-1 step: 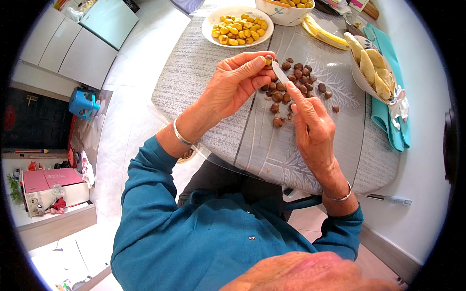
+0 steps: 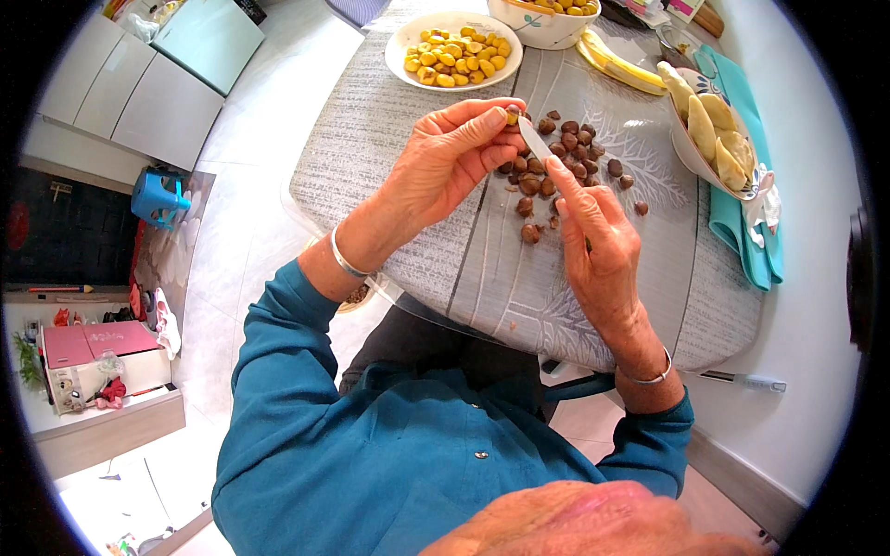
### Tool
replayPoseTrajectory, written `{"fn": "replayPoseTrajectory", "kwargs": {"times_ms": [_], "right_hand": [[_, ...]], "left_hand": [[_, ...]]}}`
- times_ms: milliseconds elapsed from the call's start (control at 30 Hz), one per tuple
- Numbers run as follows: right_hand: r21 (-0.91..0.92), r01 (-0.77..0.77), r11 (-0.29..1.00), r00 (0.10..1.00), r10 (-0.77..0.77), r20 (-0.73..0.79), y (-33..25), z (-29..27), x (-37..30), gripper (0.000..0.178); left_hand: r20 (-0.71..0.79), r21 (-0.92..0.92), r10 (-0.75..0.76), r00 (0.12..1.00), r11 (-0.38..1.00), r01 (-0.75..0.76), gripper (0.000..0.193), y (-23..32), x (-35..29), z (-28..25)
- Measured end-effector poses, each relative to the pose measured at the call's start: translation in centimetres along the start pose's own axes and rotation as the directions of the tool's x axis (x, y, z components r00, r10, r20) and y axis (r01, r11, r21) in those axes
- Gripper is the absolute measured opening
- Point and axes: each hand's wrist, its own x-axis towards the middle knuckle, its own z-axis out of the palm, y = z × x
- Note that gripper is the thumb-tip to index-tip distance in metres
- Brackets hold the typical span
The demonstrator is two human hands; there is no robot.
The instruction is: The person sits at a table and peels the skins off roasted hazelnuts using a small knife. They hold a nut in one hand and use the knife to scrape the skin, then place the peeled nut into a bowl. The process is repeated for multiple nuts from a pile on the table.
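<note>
My left hand (image 2: 464, 153) pinches a chestnut (image 2: 513, 115) between thumb and fingertips; yellow flesh shows where its brown shell is off. In my right hand (image 2: 598, 241) is a small knife (image 2: 535, 141), its handle mostly hidden in the closed fingers and the index finger laid along it. The blade's tip is right at the chestnut, but whether it cuts in I cannot tell. Beneath and right of the blade lie several unpeeled brown chestnuts (image 2: 579, 151), loose on the table. A white bowl (image 2: 397, 57) of peeled yellow chestnuts stands beyond my left hand.
A second bowl (image 2: 547, 31) of yellow chestnuts stands at the far edge, with bananas (image 2: 619, 69) to its right. On the right, a bowl (image 2: 691, 153) of pale, long pieces of food sits by a folded teal cloth (image 2: 737, 236). A blue stool (image 2: 159, 195) is on the floor at left.
</note>
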Motion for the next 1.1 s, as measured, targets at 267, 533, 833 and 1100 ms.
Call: {"fn": "replayPoseTrajectory", "kwargs": {"times_ms": [267, 533, 833, 1100], "right_hand": [[-0.042, 0.021, 0.999, 0.999, -0.023, -0.038, -0.06, -0.04, 0.28, 0.050], [-0.041, 0.019, 0.999, 1.000, -0.019, -0.016, 0.04, 0.10, -0.03, 0.050], [-0.083, 0.045, 0.996, 0.999, -0.045, 0.009, -0.04, -0.05, 0.09, 0.052], [-0.042, 0.026, 0.999, 1.000, -0.026, 0.007, -0.20, -0.10, 0.05, 0.054]], "left_hand": [[0.064, 0.068, -0.026, 0.998, 0.997, 0.022, 0.029, 0.18, -0.21, -0.30], [0.039, 0.025, -0.019, 0.999, 1.000, 0.018, 0.033, 0.38, -0.24, -0.02], [0.066, 0.076, -0.003, 0.998, 0.997, -0.002, 0.030, 0.58, -0.31, -0.56], [0.060, 0.185, 0.016, 0.998, 0.982, -0.027, 0.030, 0.72, -0.59, -0.12]]}}
